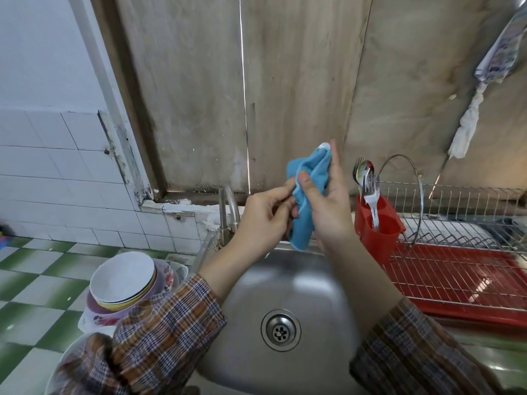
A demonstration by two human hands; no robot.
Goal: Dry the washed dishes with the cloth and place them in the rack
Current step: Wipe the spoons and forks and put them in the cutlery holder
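Note:
Above the steel sink (285,283), my right hand (328,203) holds a blue cloth (306,192) wrapped round a small utensil whose shiny tip (324,145) pokes out at the top. My thumb presses the cloth against it. My left hand (265,218) pinches the lower end of the wrapped item from the left. A stack of bowls and plates (125,283) sits left of the sink. To the right is the wire dish rack (462,212) on a red tray. Its red cutlery holder (379,226) contains spoons and forks (366,178).
The tap (228,209) rises behind the sink, just left of my left hand. A wooden board wall stands at the back, white tiles at the left. A green and white checked counter (37,280) lies under the stacked dishes.

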